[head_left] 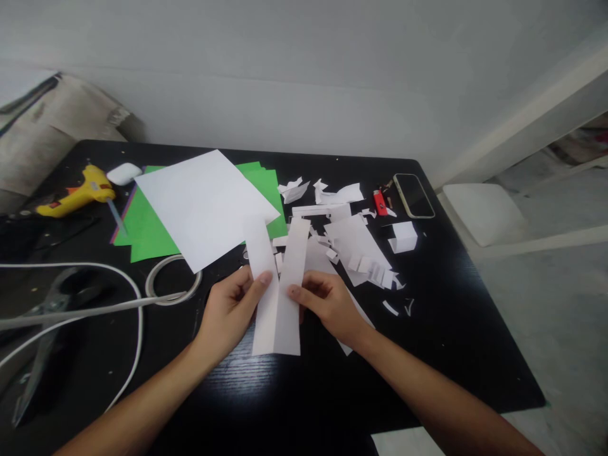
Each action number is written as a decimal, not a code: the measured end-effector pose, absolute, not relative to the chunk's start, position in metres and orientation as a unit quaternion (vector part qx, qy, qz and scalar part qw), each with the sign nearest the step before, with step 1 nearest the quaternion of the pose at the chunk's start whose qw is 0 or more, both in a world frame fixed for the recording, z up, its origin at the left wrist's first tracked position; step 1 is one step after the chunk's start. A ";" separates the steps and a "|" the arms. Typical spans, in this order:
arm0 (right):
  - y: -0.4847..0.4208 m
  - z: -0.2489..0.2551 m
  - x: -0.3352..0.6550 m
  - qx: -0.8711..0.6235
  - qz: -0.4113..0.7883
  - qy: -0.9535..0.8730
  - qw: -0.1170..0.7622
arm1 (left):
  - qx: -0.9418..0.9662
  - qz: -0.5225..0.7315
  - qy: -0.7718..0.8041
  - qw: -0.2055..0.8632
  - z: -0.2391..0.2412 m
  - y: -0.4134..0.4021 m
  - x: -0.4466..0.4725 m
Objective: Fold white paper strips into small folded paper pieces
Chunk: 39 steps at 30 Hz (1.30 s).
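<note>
Both my hands hold white paper strips above a black table (451,329). My left hand (232,310) pinches the left strip (263,278) with thumb on top. My right hand (327,304) pinches the right strip (289,285); the two strips meet at their lower ends and spread apart in a V toward the top. Just beyond them lie a large white sheet (204,202) on green paper sheets (147,228), and a heap of white paper scraps (356,247).
At the far left lie a yellow glue gun (76,190), a white earbud case (124,173), a white cable (95,304) and dark scissors (47,329). A red lighter (380,202) and a phone (414,195) sit at the back right. A white cushion (484,212) lies beyond the table's right edge.
</note>
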State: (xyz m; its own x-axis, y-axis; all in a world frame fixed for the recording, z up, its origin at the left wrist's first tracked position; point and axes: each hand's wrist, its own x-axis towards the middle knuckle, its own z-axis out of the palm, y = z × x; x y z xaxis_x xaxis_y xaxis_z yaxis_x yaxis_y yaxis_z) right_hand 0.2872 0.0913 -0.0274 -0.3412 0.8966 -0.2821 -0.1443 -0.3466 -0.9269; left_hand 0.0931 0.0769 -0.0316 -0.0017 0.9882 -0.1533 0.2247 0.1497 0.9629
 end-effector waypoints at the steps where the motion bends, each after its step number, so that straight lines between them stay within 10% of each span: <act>1: 0.091 -0.027 0.287 -0.430 0.702 -0.432 0.368 | 0.513 0.395 0.587 0.486 -0.031 0.077 0.093; 39: 0.091 -0.024 0.289 -0.438 0.682 -0.442 0.384 | 0.505 0.398 0.546 0.536 -0.028 0.075 0.092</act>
State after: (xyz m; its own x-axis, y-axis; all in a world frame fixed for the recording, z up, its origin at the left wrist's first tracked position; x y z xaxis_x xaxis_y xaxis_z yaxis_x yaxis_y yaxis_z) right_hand 0.2887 0.0910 -0.0240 -0.3214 0.9110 -0.2583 -0.1376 -0.3148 -0.9391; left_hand 0.0917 0.0752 -0.0279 0.0866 0.9793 -0.1829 0.1243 0.1715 0.9773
